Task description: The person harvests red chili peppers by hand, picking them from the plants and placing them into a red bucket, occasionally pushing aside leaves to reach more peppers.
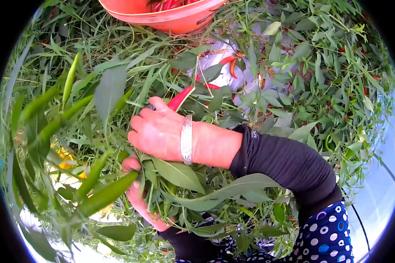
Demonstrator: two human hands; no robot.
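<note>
My right hand [160,133], wearing a silver bracelet [186,140], is curled with its back towards me. A red chili pepper [178,99] sticks out from under the hand's upper edge, its other end hidden by the fingers. Just below, my left hand [137,193] is closed among the leafy stems of a chili plant [175,173]. Leaves cover part of its fingers and wrist. The two hands almost meet at the fingertips. Whatever lies between them is hidden.
An orange-red tub [162,19] with red chilies in it stands at the top. More red chilies [232,68] lie near pale plastic sheeting [213,61]. Blurred green chilies [105,195] hang close on the left. Dense chili plants [311,79] fill the right side.
</note>
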